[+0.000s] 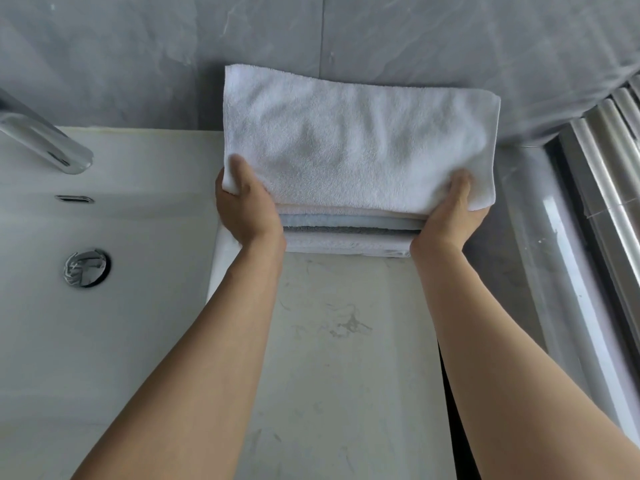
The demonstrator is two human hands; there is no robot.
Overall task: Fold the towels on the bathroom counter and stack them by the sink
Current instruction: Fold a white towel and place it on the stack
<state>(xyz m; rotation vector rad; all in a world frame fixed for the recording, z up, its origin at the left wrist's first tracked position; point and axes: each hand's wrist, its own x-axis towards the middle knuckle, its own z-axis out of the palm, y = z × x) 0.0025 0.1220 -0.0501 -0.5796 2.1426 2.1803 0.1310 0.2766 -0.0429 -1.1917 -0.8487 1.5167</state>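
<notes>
A folded white towel (356, 140) lies on top of a stack of folded towels (349, 233) at the back of the counter (346, 341), right of the sink (104, 323). Cream, light blue, dark grey and white layers show at the stack's front edge. My left hand (246, 206) grips the white towel's near left corner, thumb on top. My right hand (457, 209) grips its near right corner, thumb on top. The fingers of both hands are hidden under the towel.
A chrome tap (45, 140) and a drain (86, 268) belong to the white sink on the left. Grey tiled wall (138, 64) rises behind. On the right run a glass panel and metal rails (606, 174), past the counter's edge.
</notes>
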